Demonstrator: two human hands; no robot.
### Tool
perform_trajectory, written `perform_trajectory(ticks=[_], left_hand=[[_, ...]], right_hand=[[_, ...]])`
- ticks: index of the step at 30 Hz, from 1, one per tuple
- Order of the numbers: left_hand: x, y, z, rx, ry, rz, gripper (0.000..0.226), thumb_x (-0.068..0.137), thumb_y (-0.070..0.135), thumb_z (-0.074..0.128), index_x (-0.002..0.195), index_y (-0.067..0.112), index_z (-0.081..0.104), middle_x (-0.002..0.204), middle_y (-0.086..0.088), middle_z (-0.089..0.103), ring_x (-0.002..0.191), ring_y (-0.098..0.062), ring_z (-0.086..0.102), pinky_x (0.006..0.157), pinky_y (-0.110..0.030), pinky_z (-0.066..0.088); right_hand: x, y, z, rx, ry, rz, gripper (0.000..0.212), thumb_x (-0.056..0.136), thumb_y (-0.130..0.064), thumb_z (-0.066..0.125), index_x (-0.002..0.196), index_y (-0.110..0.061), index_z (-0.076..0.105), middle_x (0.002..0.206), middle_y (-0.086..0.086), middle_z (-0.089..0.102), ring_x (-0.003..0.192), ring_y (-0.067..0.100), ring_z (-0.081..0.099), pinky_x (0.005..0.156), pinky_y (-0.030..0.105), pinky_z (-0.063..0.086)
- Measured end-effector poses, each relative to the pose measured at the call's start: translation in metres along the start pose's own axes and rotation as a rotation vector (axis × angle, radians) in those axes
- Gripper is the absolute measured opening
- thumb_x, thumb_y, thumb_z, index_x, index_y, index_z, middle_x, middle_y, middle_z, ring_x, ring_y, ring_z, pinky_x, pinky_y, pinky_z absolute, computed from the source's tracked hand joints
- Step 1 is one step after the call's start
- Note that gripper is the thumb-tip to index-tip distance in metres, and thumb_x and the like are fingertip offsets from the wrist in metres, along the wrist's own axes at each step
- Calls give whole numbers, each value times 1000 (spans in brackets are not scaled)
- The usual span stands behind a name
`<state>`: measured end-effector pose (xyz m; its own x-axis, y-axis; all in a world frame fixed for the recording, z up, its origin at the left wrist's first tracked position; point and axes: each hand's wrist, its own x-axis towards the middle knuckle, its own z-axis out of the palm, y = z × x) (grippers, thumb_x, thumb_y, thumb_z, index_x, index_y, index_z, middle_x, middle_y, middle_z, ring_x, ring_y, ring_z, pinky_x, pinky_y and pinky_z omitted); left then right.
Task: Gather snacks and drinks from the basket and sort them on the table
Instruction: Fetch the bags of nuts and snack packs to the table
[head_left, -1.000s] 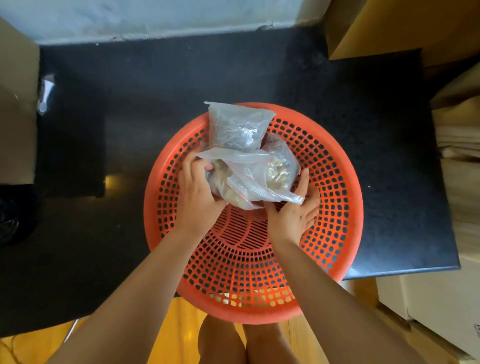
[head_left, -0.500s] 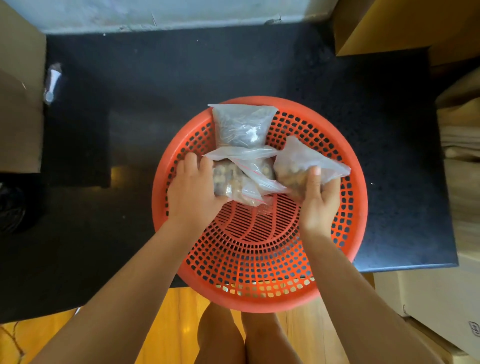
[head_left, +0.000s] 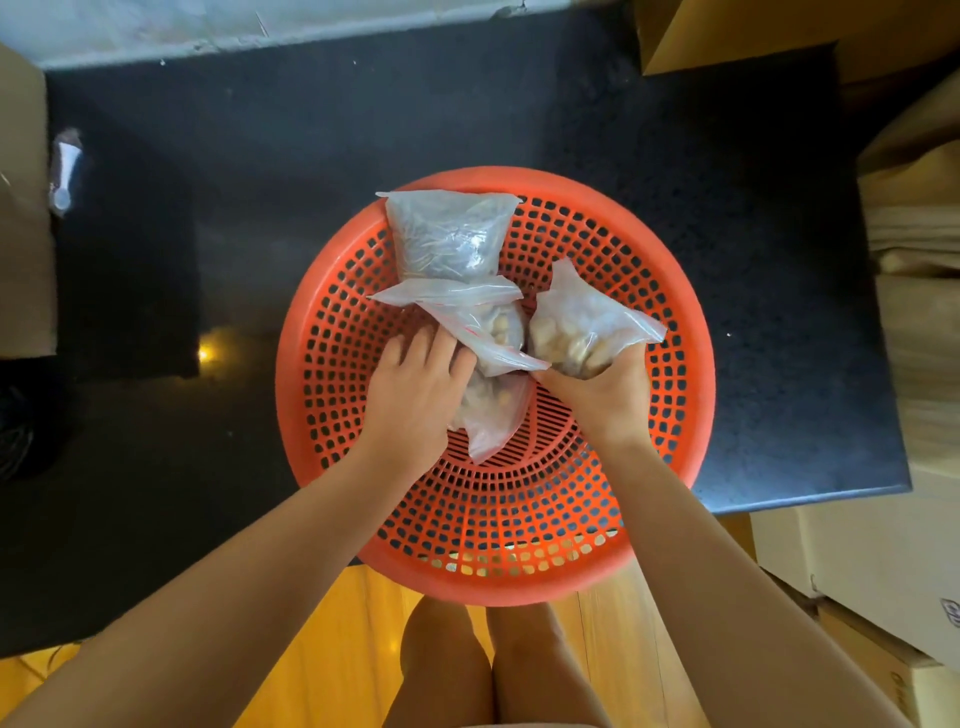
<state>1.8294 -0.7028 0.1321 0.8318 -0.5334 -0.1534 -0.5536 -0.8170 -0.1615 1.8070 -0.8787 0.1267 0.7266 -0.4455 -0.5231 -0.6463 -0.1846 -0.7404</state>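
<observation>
Round orange perforated plastic basket (head_left: 332, 364) on black speckled desk (head_left: 753, 260). Left hand (head_left: 415, 384), grip curled round clear zip bag of pale snacks (head_left: 493, 338) inside basket. Behind, clear bag of dark seeds (head_left: 449, 234) against far rim. Right hand (head_left: 602, 389), grip clamped on clear bag of tan snacks (head_left: 582, 327).

Cardboard boxes (head_left: 878, 566) stood stacked along the right side, and another brown box (head_left: 737, 31) sat at the far right corner. A stack of folded paper or card (head_left: 919, 291) rested above the boxes. A small crumpled wrapper (head_left: 66, 169) lay to the left. Below was a yellow wooden floor (head_left: 337, 649), with a pale wall (head_left: 208, 26) beyond.
</observation>
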Motion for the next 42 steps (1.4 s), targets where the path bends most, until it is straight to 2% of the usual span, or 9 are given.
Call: perform_trajectory(ticks=[4,7,11,15,20,29,33,38,42], left_hand=[[-1,-6,-3,-16,-23,75,50,42,2,76,89,18,67,70,1,62,63,-21,63,54,-29,49],[0,-12,-23,-159,-104,28,47,49,6,76,94,18,66,67,-3,61,60,-26,61,47,-30,48],[-11,-25,-47,-796,-215,-222,48,66,27,71,111,31,53,93,10,67,84,-14,65,68,-28,49],[-32,-33,-92,-1474,-246,-435,50,56,20,76,97,39,56,84,27,69,82,11,63,65,-1,43],[-63,-34,-138,-1859,-274,-431,46,56,6,76,92,35,69,88,11,75,88,-8,71,69,-20,55],[-118,-5,-199,-1859,-369,-345,38,54,11,67,89,24,70,85,3,71,100,-31,64,99,-53,45],[-145,21,-216,-1793,-569,-113,83,48,53,82,119,15,61,113,-3,68,110,-24,62,100,-42,45],[-184,72,-228,-1609,-768,197,43,67,44,62,103,22,67,100,4,73,98,-14,68,88,-31,53],[-232,120,-237,-1465,-997,446,38,68,43,62,99,22,67,88,3,75,84,-14,72,71,-26,55]], right_hand=[[-5,-5,-8,79,74,-20,51,57,-18,83,88,-35,46,76,-16,62,67,-8,60,61,15,48],[-21,-16,-23,169,62,-38,53,57,-23,77,94,-44,46,82,-20,65,76,-6,63,74,26,54],[-43,-29,-45,308,25,-79,56,64,-12,72,102,-42,45,97,-15,63,94,2,63,86,41,54],[-78,-41,-74,425,36,-73,58,71,0,69,118,-24,43,99,-6,63,91,6,66,75,29,55],[-145,-51,-97,534,106,-23,53,71,4,69,109,-24,46,92,-5,63,76,0,67,57,17,53],[-300,-35,-104,777,407,68,59,68,-5,77,121,-7,51,108,14,68,93,25,68,73,32,56],[-371,-6,-97,857,617,162,67,57,-22,84,116,-12,55,102,8,69,89,21,69,68,26,52],[-465,41,-85,1061,912,247,52,59,-18,82,107,-15,60,87,2,74,76,17,72,56,20,53],[-546,72,-65,1218,1111,256,46,61,-13,82,102,-16,62,81,-1,75,75,19,73,55,22,54]])
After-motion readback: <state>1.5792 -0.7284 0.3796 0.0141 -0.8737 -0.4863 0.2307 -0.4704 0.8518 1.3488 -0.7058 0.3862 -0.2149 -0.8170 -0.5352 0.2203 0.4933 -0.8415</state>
